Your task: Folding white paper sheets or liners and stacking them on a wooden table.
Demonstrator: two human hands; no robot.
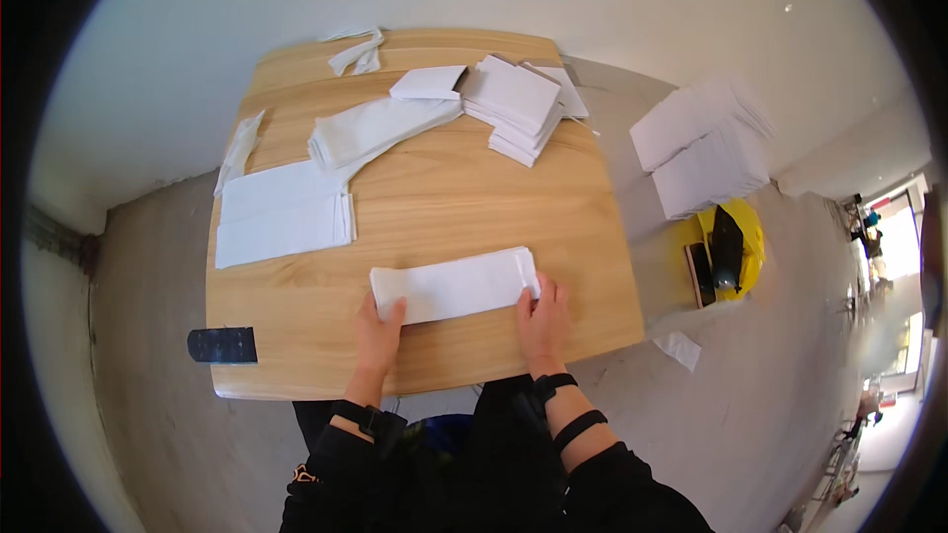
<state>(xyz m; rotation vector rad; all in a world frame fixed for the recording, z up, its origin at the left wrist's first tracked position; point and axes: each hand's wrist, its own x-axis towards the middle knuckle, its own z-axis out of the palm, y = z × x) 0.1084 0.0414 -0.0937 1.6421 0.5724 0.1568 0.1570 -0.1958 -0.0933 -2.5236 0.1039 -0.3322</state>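
A long, flat white folded bundle [454, 284], of paper or thin cloth, lies near the front of the wooden table [474, 202]. My left hand [379, 334] grips its left end, thumb on top and the other fingers mostly hidden at the edge. At the right end my right hand [544, 324] closes on the near corner, where a small shiny patch shows. To the left rests a flat white stack [283, 227]. Behind it, a longer white folded pile [380, 128] stretches toward a heap of white flat packets [513, 99].
A dark phone-like object [222, 345] overhangs the table's left edge. Crumpled white scraps [360, 54] lie at the far edge. Right of the table, tall white stacks [703, 153] stand near a yellow bag [746, 237] with dark items in it. A wall rises behind the table.
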